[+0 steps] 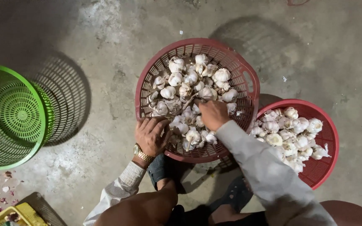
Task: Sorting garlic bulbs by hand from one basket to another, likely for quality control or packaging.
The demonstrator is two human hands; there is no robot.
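A dark red slotted plastic basket stands tilted on the concrete floor in front of me, filled with several white garlic bulbs. My left hand, with a gold wristwatch, grips the basket's near rim on the left. My right hand reaches into the pile with fingers curled down on the garlic; I cannot see whether it holds a bulb. A second, brighter red basket at the right holds more garlic.
An empty green slotted basket lies at the left. Papery skins and purple scraps litter the floor at lower left beside a yellow crate corner. My knees and sandalled feet sit just below the baskets.
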